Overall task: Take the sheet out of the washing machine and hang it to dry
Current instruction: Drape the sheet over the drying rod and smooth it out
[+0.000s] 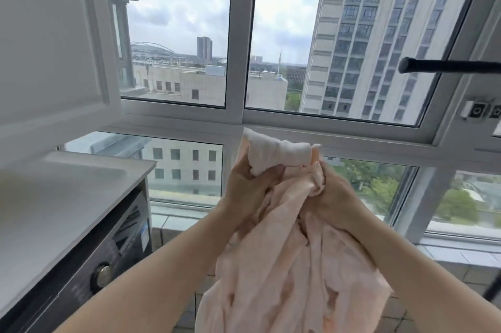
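Note:
A pale pink sheet (287,256) hangs bunched and twisted in front of me, its top end rolled into a whitish knot near the window sill. My left hand (244,191) grips the twisted top from the left. My right hand (333,194) grips a fold of the same cloth from the right, close beside the left. The rest of the sheet drapes down between my forearms, out of the bottom of the view. The dark washing machine (89,265) stands at the lower left under a white counter. A black drying rod (447,65) juts in from the right, above my hands.
A white counter top (54,202) covers the machine on the left, with a white cabinet door (51,42) above it. Large windows (238,42) fill the wall ahead. A wall socket (479,110) sits on the right frame. Tiled floor lies below.

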